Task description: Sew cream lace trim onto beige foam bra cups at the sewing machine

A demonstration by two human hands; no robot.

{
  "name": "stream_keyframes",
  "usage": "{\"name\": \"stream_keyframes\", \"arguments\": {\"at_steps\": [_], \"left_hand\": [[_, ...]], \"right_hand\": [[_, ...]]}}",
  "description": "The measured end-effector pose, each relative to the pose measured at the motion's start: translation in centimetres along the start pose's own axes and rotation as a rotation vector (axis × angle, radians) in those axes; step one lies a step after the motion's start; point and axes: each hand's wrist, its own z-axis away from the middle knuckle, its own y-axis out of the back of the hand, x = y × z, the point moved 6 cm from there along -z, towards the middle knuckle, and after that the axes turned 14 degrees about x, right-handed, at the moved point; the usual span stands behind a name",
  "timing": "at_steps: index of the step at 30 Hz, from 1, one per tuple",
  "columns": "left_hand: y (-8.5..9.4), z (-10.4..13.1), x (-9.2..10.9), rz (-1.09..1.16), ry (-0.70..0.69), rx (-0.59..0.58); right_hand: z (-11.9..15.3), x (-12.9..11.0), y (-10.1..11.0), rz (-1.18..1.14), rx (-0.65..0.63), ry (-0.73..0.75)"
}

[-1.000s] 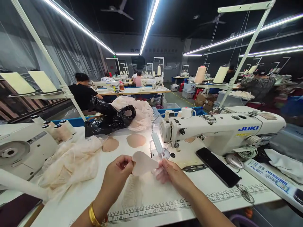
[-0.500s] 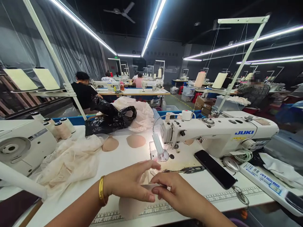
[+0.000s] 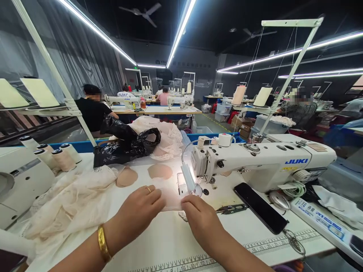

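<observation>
Two hands, left [image 3: 138, 211], right [image 3: 200, 219], one fabric piece [image 3: 171, 198], two pads [image 3: 159, 171].

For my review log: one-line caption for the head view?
Both hands, left and right, press a pale fabric piece flat beside the sewing machine.

White worktop [image 3: 176, 241] with a printed ruler along its front edge [image 3: 255, 243], carrying a Juki sewing machine [image 3: 263, 160], black phone [image 3: 259, 207], thread snips [image 3: 229, 208], two beige cups [image 3: 143, 174], pale lace fabric heap [image 3: 68, 200], black plastic bag [image 3: 127, 145], thread cones [image 3: 53, 156].
</observation>
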Motion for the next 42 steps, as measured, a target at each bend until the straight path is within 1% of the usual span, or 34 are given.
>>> {"name": "stream_keyframes", "arguments": {"at_steps": [2, 3, 4, 6, 7, 8, 11, 12, 13, 16, 18, 25, 30, 36, 42], "left_hand": [[-2.0, 0.7, 1.1, 0.041, -0.02, -0.177], [-2.9, 0.8, 1.8, 0.09, -0.026, -0.232], [-3.6, 0.5, 2.5, 0.137, -0.041, -0.252], [-4.7, -0.6, 3.4, 0.18, -0.081, -0.208], [-5.4, -1.3, 3.6, 0.175, -0.097, -0.19], [-6.3, -1.9, 3.6, 0.161, -0.103, -0.199], [-9.1, -2.6, 3.0, 0.095, -0.058, -0.313], [-9.7, -2.5, 2.7, 0.082, -0.037, -0.325], [-10.0, -2.5, 2.5, 0.081, -0.015, -0.308], [-9.7, -2.2, 2.3, 0.135, 0.025, -0.201], [-9.4, -2.1, 2.5, 0.171, 0.018, -0.173], [-9.8, -2.4, 3.0, 0.193, -0.001, -0.209], [-9.8, -2.4, 3.4, 0.209, -0.021, -0.189], [-9.8, -2.3, 3.5, 0.271, 0.008, -0.159], [-10.2, -2.3, 3.7, 0.31, 0.01, -0.165]], "right_hand": [[0.7, 2.2, -1.3, 0.033, -0.163, -0.001], [0.9, 3.3, -1.5, 0.031, -0.216, -0.005], [1.0, 4.4, -1.4, 0.013, -0.25, -0.019], [0.9, 6.0, -0.7, -0.046, -0.286, -0.052], [0.7, 6.6, -0.3, -0.075, -0.305, -0.054], [0.6, 6.9, 0.1, -0.095, -0.325, -0.039], [0.3, 7.0, 1.0, -0.056, -0.354, 0.109], [0.3, 6.9, 1.2, -0.016, -0.354, 0.152], [0.3, 6.9, 1.4, 0.027, -0.351, 0.181], [0.7, 7.0, 1.7, 0.115, -0.365, 0.217], [0.9, 7.1, 1.9, 0.108, -0.379, 0.216], [0.9, 7.2, 2.2, 0.019, -0.418, 0.18], [1.0, 7.1, 2.4, 0.017, -0.43, 0.189], [1.1, 7.3, 2.6, -0.082, -0.372, 0.184], [1.0, 7.5, 2.6, -0.111, -0.37, 0.169]]}}
